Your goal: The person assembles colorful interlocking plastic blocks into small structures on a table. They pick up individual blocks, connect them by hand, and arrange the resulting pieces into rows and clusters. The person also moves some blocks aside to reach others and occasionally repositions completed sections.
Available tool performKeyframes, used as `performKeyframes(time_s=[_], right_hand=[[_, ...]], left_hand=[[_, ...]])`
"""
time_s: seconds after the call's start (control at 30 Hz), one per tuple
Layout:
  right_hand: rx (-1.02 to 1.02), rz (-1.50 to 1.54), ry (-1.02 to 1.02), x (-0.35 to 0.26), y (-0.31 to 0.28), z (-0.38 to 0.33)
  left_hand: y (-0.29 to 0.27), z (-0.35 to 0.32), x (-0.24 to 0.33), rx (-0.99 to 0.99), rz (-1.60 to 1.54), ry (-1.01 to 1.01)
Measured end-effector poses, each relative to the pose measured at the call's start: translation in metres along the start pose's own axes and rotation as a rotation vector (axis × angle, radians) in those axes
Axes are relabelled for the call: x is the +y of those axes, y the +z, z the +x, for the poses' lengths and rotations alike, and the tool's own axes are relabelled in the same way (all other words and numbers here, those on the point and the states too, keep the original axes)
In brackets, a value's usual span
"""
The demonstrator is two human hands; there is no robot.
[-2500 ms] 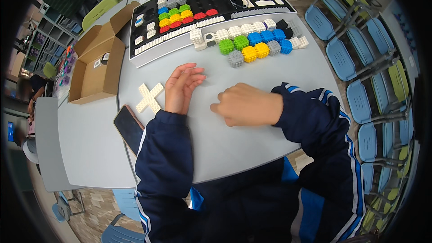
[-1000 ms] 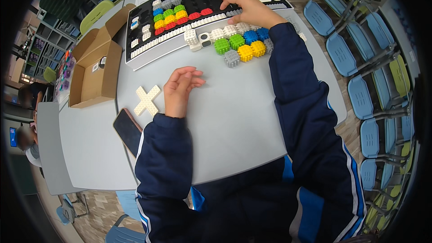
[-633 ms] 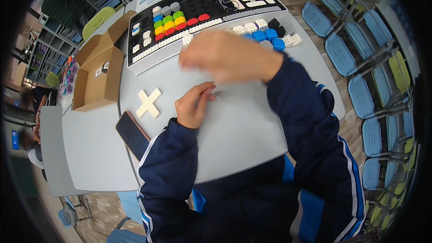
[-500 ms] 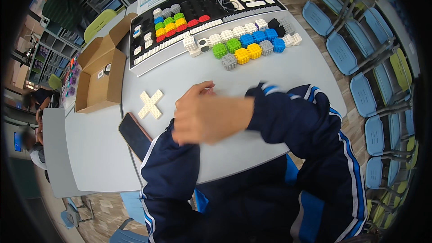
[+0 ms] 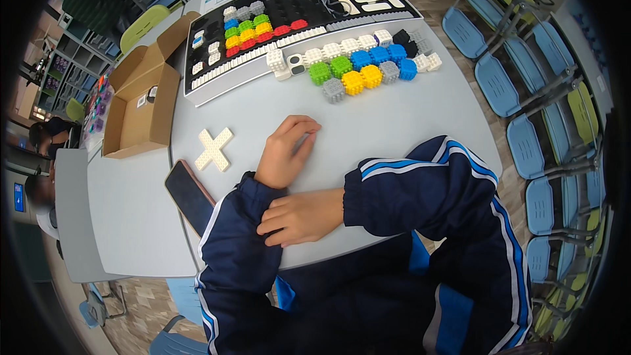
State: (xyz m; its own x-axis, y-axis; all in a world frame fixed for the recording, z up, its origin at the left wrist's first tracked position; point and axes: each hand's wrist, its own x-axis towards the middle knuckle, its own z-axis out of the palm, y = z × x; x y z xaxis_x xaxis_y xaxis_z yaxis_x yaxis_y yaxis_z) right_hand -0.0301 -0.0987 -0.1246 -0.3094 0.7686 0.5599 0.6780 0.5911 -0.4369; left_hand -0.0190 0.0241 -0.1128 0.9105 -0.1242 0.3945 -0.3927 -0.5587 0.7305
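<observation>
My left hand rests on its edge on the white table, fingers loosely curved and apart from the thumb, holding nothing. Just below its wrist, my right hand lies across the left jacket sleeve, its bent fingers closed over the dark blue cloth. The fingertips are partly hidden against the sleeve. To the left of my left hand lies a cream X-shaped plate with small holes. A dark-screened phone lies beside my left forearm.
Ahead, studded cube blocks in several colours stand in rows before a large kit box. An open cardboard box sits to the left. Stacked blue chairs line the right side. Other people are at the far left.
My right hand has moved down from over the left wrist onto the left sleeve, uncovering the left hand. The view has shifted slightly; the blocks and boxes keep their places.
</observation>
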Motion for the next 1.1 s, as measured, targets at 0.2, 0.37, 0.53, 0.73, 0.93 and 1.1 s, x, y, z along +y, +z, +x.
performKeyframes(time_s=[0.2, 0.37, 0.53, 0.73, 0.93, 1.1], right_hand=[[-0.009, 0.012, 0.008, 0.0008, 0.0004, -0.0006], [-0.01, 0.007, 0.012, 0.0005, 0.0003, 0.0005], [-0.01, 0.011, 0.018, 0.0005, 0.0014, -0.0002], [-0.01, 0.013, 0.011, 0.0008, 0.0009, 0.0007], [0.016, 0.012, 0.007, 0.0011, 0.0026, 0.0005], [0.003, 0.002, 0.002, 0.0011, 0.001, 0.0005]], left_hand=[[-0.0008, 0.0014, 0.0008, -0.021, -0.001, -0.012], [-0.0006, 0.0005, -0.0006, -0.012, -0.01, -0.006], [0.0, 0.0, -0.0004, -0.017, -0.019, -0.017], [-0.0003, -0.0003, -0.0019, -0.019, -0.006, -0.015], [0.0001, 0.0, -0.0019, -0.018, -0.003, -0.011], [0.0, 0.0005, -0.0016, -0.019, -0.003, -0.011]])
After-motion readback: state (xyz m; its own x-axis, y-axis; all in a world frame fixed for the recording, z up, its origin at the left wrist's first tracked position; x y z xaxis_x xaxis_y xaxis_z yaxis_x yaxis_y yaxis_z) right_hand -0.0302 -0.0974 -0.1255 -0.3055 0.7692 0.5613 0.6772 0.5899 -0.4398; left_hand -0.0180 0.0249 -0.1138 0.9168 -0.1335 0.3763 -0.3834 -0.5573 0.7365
